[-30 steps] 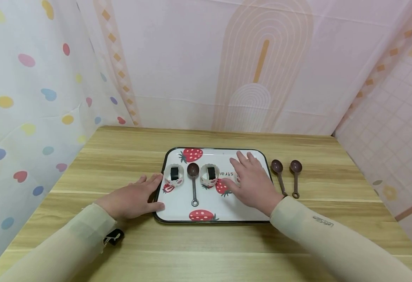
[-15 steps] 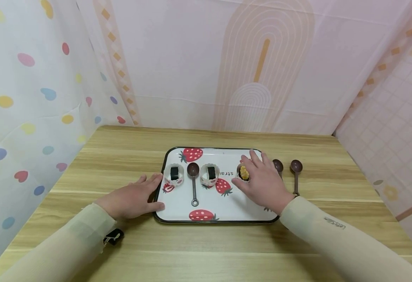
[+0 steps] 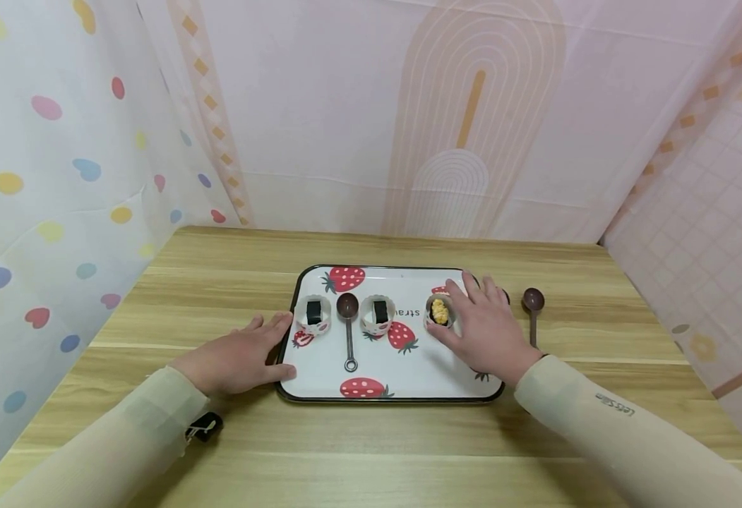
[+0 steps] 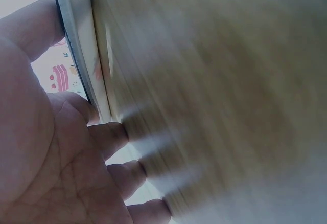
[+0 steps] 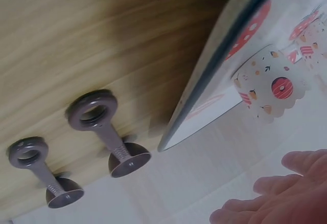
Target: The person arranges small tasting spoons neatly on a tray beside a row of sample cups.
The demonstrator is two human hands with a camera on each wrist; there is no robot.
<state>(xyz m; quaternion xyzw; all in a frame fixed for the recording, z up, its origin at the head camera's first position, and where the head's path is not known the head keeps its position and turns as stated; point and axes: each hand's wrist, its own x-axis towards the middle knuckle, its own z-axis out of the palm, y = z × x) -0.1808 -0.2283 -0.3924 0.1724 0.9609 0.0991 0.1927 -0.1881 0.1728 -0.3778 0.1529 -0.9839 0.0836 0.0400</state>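
Note:
My left hand [image 3: 237, 356] rests at the left edge of the white strawberry-print tray [image 3: 326, 377], thumb over the rim. In the left wrist view its fingertips [image 4: 153, 211] reach the tabletop beside the tray. My right hand [image 3: 481, 331] spreads its fingers over the tray's right side, close beside a paper baking cup [image 3: 430, 321] with a yellow-topped sushi piece [image 3: 439, 310]. In the right wrist view a gap separates the fingers from the nearest cup [image 5: 276, 83]. Two more cups [image 3: 313, 328] [image 3: 377, 327] contain sushi pieces with black strips. Between them lies a brown measuring spoon [image 3: 348, 307].
Right of the tray, another measuring spoon [image 3: 533, 301] lies on the wooden table [image 3: 358, 451]. The right wrist view shows two spoons [image 5: 130, 160] there; my right hand hides one from the head view. Patterned curtains [image 3: 320, 120] stand behind and at both sides.
My right hand has moved right, uncovering the cup with the yellow-topped sushi and covering the spoon nearest the tray. The left hand has stayed in place.

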